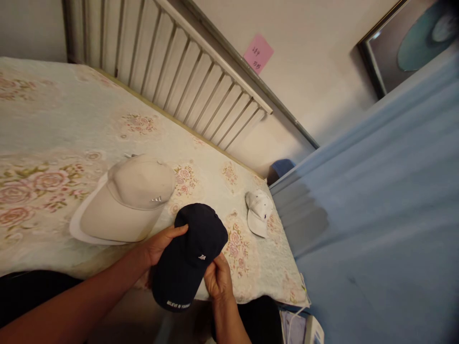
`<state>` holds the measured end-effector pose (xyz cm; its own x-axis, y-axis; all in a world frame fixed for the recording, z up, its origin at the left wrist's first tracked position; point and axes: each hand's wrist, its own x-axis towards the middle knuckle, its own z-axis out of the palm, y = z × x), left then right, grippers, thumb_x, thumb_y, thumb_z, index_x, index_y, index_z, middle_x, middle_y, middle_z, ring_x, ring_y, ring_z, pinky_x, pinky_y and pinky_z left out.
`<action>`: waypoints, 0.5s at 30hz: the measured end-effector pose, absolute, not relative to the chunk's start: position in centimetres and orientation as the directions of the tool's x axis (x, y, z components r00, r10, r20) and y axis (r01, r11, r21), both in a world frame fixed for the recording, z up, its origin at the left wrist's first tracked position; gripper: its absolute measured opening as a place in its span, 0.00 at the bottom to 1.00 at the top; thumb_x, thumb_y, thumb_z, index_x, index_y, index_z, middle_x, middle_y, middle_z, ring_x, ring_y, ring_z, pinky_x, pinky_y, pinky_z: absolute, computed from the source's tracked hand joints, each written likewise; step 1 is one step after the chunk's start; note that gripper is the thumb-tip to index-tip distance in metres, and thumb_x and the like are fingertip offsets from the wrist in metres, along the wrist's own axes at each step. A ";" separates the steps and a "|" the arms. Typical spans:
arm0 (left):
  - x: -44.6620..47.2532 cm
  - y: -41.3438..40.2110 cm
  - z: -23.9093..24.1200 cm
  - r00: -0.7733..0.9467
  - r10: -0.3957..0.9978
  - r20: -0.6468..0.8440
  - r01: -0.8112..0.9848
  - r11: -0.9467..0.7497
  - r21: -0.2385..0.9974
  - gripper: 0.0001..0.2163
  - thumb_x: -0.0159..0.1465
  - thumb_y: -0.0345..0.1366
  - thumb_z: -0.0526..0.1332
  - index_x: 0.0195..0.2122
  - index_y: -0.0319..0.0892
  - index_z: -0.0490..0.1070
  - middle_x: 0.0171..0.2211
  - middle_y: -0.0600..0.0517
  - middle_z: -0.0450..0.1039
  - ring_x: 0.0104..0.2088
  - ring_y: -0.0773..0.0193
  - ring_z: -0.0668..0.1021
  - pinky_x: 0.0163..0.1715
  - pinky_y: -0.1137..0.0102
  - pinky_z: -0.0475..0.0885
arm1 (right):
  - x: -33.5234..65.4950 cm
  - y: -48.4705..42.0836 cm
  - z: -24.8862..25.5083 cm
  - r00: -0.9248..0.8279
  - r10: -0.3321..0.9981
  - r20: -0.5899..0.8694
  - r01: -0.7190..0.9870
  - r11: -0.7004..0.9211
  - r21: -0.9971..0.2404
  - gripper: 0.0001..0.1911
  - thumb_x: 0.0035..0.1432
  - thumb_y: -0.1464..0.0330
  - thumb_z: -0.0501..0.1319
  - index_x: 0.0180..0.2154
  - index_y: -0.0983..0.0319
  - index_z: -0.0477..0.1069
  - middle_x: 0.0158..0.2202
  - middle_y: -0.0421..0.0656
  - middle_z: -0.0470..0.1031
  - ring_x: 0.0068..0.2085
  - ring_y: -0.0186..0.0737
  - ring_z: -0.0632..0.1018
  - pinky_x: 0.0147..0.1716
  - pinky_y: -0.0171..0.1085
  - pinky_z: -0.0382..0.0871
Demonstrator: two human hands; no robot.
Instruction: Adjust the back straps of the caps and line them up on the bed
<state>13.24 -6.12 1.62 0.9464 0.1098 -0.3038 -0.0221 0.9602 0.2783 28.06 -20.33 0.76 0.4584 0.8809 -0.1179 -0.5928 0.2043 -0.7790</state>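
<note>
While the tan cap (139, 186) and white cap (258, 210) lie on the bed (82, 105), the left hand (158, 246) and right hand (220, 278) hold the dark cap (195, 243), not down yet.

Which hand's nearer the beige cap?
Left. The left hand is close to the beige cap; the right hand is farther off, on the far side of the navy cap from it.

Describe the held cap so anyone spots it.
Start at the flowered bed. Along its near edge, the left hand and right hand hold the dark cap. Unlike the beige cap and white cap lying on the bed, it is very dark, with white lettering on its peak.
</note>
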 end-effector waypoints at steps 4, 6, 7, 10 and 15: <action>13.2 -6.2 1.8 0.938 0.126 -0.323 -0.030 0.957 0.287 0.19 0.56 0.44 0.65 0.39 0.30 0.76 0.31 0.39 0.81 0.31 0.51 0.81 0.43 0.56 0.72 | 27.9 -20.3 1.1 0.457 0.881 -0.120 -0.579 0.193 -0.792 0.20 0.54 0.74 0.62 0.50 0.64 0.70 0.48 0.46 0.78 0.55 0.43 0.74 0.62 0.48 0.57; 13.2 -6.2 1.9 0.938 0.137 -0.320 -0.040 0.956 0.291 0.19 0.56 0.44 0.65 0.40 0.31 0.76 0.30 0.39 0.80 0.31 0.51 0.81 0.43 0.56 0.73 | 27.9 -20.3 1.2 0.459 0.881 -0.116 -0.573 0.193 -0.797 0.20 0.54 0.74 0.62 0.50 0.64 0.70 0.48 0.46 0.78 0.55 0.43 0.73 0.62 0.48 0.57; 13.2 -6.2 1.9 0.938 0.142 -0.316 -0.046 0.955 0.293 0.19 0.56 0.44 0.65 0.40 0.31 0.76 0.31 0.39 0.81 0.31 0.51 0.81 0.43 0.55 0.72 | 27.9 -20.3 1.2 0.460 0.880 -0.116 -0.570 0.192 -0.799 0.20 0.54 0.74 0.61 0.50 0.64 0.70 0.48 0.46 0.77 0.55 0.43 0.73 0.62 0.48 0.57; 13.2 -6.3 1.9 0.939 0.137 -0.315 -0.042 0.955 0.293 0.19 0.55 0.44 0.66 0.40 0.31 0.75 0.32 0.40 0.81 0.32 0.51 0.81 0.45 0.55 0.71 | 27.9 -20.3 1.3 0.468 0.875 -0.123 -0.552 0.181 -0.814 0.20 0.54 0.73 0.61 0.50 0.65 0.70 0.49 0.47 0.77 0.56 0.43 0.73 0.61 0.48 0.58; 13.1 -6.2 1.8 0.941 0.114 -0.319 -0.019 0.958 0.288 0.19 0.56 0.45 0.65 0.38 0.31 0.76 0.32 0.40 0.81 0.32 0.50 0.80 0.46 0.57 0.70 | 27.8 -20.3 1.5 0.473 0.871 -0.135 -0.537 0.163 -0.828 0.19 0.54 0.73 0.62 0.49 0.65 0.71 0.49 0.47 0.77 0.55 0.43 0.74 0.60 0.47 0.60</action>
